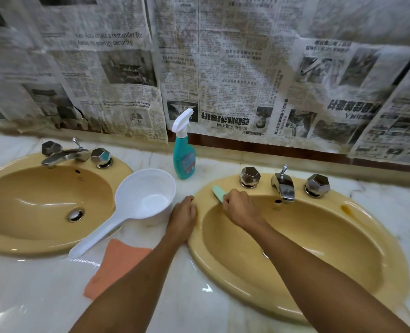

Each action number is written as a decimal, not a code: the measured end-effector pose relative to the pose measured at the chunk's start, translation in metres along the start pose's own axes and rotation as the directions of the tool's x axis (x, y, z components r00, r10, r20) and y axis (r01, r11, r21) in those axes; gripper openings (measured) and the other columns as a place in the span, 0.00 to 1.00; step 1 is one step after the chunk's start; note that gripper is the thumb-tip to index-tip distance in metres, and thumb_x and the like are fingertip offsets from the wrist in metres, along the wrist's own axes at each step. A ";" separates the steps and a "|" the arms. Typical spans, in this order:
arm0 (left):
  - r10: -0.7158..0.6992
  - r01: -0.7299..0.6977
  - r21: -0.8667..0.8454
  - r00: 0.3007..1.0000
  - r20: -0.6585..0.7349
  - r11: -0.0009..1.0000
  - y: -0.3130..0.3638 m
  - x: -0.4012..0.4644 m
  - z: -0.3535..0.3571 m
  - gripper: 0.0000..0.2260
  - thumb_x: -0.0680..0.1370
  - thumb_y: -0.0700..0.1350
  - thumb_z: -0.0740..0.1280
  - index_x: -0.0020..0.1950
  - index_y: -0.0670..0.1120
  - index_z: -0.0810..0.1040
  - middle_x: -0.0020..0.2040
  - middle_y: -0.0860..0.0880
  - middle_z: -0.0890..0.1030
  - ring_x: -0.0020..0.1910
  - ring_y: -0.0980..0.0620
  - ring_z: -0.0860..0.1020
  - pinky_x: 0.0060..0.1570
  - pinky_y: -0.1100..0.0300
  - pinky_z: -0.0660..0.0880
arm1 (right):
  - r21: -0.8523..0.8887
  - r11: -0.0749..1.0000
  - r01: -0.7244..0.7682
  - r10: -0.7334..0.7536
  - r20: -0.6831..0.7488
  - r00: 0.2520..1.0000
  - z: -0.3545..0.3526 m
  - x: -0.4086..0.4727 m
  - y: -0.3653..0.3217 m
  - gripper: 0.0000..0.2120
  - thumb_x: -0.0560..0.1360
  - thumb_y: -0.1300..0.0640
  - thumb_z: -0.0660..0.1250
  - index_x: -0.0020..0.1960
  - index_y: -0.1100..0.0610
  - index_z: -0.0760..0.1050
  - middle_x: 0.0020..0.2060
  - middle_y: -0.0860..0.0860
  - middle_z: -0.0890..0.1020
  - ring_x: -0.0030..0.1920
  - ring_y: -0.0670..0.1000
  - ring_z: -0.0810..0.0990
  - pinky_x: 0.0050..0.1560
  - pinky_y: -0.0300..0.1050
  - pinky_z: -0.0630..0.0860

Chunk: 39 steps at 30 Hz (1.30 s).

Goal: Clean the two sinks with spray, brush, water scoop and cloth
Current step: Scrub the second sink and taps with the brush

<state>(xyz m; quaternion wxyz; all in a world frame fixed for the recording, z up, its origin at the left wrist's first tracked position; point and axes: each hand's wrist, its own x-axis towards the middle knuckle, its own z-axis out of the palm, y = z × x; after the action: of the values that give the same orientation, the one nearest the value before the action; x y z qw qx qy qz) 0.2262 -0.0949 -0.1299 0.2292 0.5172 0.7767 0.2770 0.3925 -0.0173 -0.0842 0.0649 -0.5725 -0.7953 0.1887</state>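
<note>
The right hand [238,205] is curled around a pale green brush [218,193], whose end pokes out beyond the knuckles and lies on the back rim of the right sink [357,227]. Just past that hand stand a faceted knob [249,177], the tap [283,185] and a second knob [317,185]; the bowl opens wide below and to the right of the wrist.

The left hand [183,216] rests on the sink's left edge, fingers bent over the rim where it meets the marble counter [43,296]; whether they grip it I cannot tell. Just left of this hand sits the white water scoop [136,205], its handle running down across the rim of the left sink [45,203]. Under the left forearm lies an orange cloth [117,263]. Beyond the left hand, between the sinks, the teal spray bottle [184,153] stands upright near the newspaper-covered wall [223,68].
</note>
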 end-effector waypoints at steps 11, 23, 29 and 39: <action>0.323 -0.325 0.199 0.945 0.041 0.925 -0.067 -0.063 -0.016 0.19 0.81 0.40 0.55 0.72 0.44 0.70 0.68 0.46 0.75 0.65 0.47 0.74 0.68 0.49 0.68 | -0.003 0.972 0.233 -0.232 0.076 0.970 0.015 -0.045 -0.012 0.10 0.78 0.52 0.57 0.43 0.53 0.73 0.42 0.54 0.80 0.43 0.61 0.77 0.37 0.48 0.68; 0.264 -0.215 0.371 0.961 -0.086 0.903 -0.061 -0.065 0.008 0.27 0.70 0.39 0.51 0.65 0.37 0.77 0.61 0.41 0.81 0.61 0.44 0.80 0.67 0.50 0.67 | -0.036 0.991 0.132 -0.130 0.060 0.990 0.005 -0.020 -0.013 0.14 0.78 0.51 0.58 0.52 0.54 0.80 0.46 0.56 0.81 0.45 0.61 0.79 0.40 0.48 0.72; 0.285 -0.231 0.312 0.948 -0.143 0.922 -0.058 -0.064 0.007 0.28 0.69 0.42 0.52 0.67 0.39 0.76 0.63 0.43 0.80 0.62 0.45 0.78 0.69 0.54 0.63 | -0.023 0.998 0.063 -0.063 0.027 0.998 -0.007 0.008 -0.023 0.11 0.80 0.54 0.60 0.50 0.58 0.79 0.42 0.53 0.79 0.41 0.58 0.78 0.39 0.50 0.74; 0.289 -0.236 0.289 0.944 -0.158 0.928 -0.056 -0.065 0.007 0.28 0.69 0.42 0.53 0.67 0.40 0.76 0.64 0.43 0.79 0.63 0.46 0.77 0.69 0.52 0.67 | 0.059 0.997 -0.049 0.050 -0.018 0.999 -0.009 0.045 -0.028 0.11 0.75 0.60 0.61 0.35 0.57 0.77 0.34 0.53 0.77 0.40 0.58 0.78 0.35 0.47 0.69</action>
<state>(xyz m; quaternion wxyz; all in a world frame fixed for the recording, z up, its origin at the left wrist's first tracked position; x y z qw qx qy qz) 0.2160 -0.1715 -0.1678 0.0399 0.6127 0.7491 0.2486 0.3554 0.0191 -0.0709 0.0844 -0.5916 -0.7745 0.2077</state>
